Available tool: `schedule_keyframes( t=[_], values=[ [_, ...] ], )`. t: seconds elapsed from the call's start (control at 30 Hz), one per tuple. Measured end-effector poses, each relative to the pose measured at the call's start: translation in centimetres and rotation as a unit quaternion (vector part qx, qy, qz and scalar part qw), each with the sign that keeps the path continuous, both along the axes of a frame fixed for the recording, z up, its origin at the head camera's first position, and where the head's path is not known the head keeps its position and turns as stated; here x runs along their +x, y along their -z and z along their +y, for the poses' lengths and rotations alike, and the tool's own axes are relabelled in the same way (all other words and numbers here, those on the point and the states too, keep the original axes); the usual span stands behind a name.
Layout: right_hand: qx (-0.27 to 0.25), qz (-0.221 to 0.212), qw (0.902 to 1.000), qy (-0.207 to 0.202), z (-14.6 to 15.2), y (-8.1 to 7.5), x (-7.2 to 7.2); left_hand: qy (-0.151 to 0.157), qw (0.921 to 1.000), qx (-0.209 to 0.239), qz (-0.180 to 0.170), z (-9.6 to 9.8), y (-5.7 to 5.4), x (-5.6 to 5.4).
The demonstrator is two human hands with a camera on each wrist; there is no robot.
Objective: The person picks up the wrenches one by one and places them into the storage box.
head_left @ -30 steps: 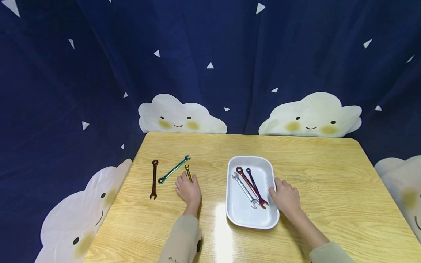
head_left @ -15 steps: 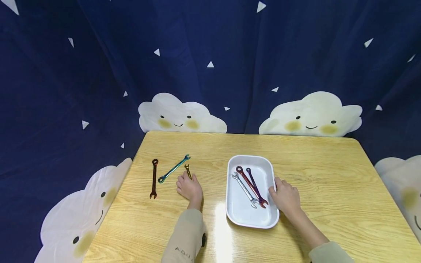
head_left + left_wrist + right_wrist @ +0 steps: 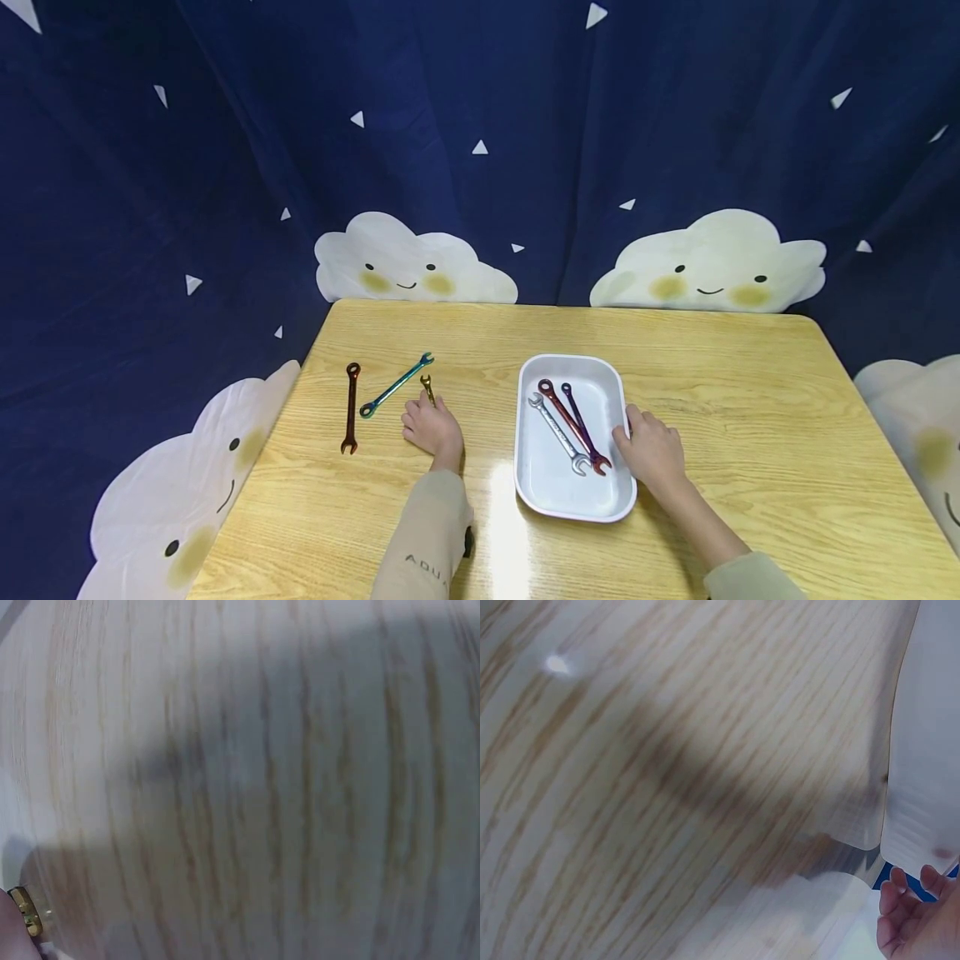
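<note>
My left hand (image 3: 433, 427) pinches a small gold wrench (image 3: 427, 385) on the table; its open end sticks out past the fingers, the rest is covered. In the left wrist view a bit of the gold wrench (image 3: 27, 911) shows at the lower left edge beside a finger. My right hand (image 3: 652, 447) holds the right rim of a white tray (image 3: 576, 503), thumb at the rim and fingers outside. Inside the tray lie a silver wrench (image 3: 558, 435), a red wrench (image 3: 564, 412) and a purple wrench (image 3: 577, 414).
Left of my left hand, a teal wrench (image 3: 396, 386) lies slanted and a dark red-brown wrench (image 3: 351, 408) lies nearly lengthwise on the wooden table (image 3: 720, 375). Behind the table hangs a dark blue curtain (image 3: 480, 83) with clouds and triangles.
My left hand has shifted slightly to the right, and the gold wrench has turned a little more upright in view. The right hand and tray stay in place.
</note>
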State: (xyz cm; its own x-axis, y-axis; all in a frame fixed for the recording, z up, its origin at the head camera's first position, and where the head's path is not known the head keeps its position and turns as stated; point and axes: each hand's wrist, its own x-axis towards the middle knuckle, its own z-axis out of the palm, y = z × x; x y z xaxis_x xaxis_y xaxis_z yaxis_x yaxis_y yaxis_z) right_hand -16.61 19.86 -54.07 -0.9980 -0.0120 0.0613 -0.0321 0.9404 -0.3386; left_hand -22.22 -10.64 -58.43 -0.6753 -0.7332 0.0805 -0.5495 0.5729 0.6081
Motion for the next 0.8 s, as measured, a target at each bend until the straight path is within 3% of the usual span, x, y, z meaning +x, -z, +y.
schedule_keyframes(
  t=[0.2, 0.8],
  values=[
    [0.002, 0.008, 1.0000, -0.002, -0.02, 0.06, 0.02, -0.004, 0.9999, -0.003, -0.010, 0.13, -0.14, -0.04],
    [0.004, 0.015, 0.9999, -0.004, -0.04, 0.03, 0.11, 0.001, 0.9999, -0.017, 0.002, 0.31, 0.30, -0.28]
  ],
)
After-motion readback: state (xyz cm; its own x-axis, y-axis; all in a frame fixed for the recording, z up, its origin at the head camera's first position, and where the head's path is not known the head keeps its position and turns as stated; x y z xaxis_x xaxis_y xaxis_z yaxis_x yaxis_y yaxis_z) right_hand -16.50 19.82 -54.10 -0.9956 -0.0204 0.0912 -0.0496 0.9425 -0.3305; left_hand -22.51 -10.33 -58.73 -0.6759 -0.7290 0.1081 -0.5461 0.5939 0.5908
